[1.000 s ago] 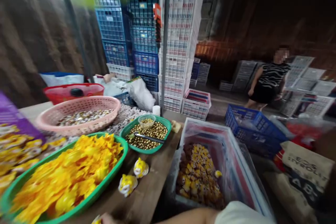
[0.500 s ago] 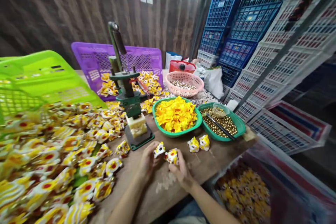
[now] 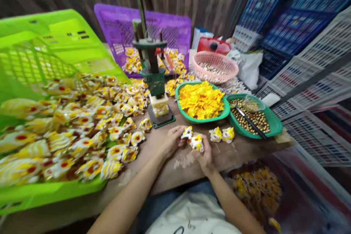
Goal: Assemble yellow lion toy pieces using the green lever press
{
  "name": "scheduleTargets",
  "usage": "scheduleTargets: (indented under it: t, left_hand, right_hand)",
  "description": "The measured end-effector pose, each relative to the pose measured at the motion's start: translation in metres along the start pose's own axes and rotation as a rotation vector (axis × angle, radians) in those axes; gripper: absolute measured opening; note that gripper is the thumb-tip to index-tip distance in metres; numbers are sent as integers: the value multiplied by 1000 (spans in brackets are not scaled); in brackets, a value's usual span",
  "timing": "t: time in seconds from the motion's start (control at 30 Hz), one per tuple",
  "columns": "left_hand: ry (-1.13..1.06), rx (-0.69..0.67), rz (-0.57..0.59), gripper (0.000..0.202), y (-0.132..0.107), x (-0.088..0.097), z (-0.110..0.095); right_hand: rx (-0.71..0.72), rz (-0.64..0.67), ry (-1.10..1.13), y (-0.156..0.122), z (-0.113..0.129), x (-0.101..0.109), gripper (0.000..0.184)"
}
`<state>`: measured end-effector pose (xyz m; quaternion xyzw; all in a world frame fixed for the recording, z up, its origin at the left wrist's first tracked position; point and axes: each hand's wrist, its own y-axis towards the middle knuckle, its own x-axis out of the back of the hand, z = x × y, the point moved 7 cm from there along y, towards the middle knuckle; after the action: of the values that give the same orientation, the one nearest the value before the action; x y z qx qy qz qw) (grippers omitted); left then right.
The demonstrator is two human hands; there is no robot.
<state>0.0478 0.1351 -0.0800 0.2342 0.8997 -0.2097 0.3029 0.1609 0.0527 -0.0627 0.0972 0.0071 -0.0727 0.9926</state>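
Observation:
Low over the brown table, my left hand is closed on a small white-and-yellow animal-head piece with a dark eye. My right hand pinches a small white-and-yellow figurine between thumb and fingers. The two pieces are side by side, very close; I cannot tell whether they touch. Just right of my right hand stand two finished-looking white-and-yellow figurines. Behind my hands is a green hand press with a pale block on its base.
A bright green crate heaped with figurine parts fills the left. A purple basket lies behind the press. Green trays hold yellow pieces and gold beads. A pink basket stands behind them. Crates are stacked at right.
The view has tilted down and shifted left, so the table's things sit higher and further right. Both hands keep their pieces, held close together.

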Motion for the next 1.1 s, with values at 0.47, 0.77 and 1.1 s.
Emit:
scheduleTargets:
  t: [0.47, 0.77, 1.1]
  left_hand:
    - [164, -176, -35, 61, -9, -1, -9]
    - [-86, -74, -143, 61, -17, -6, -17]
    - [-111, -55, -104, 51, -12, -4, -5]
  right_hand:
    - [-34, -33, 8, 4, 35, -22, 47]
    - [46, -50, -239, 4, 31, -32, 52]
    - [225, -71, -623, 6, 43, -34, 53]
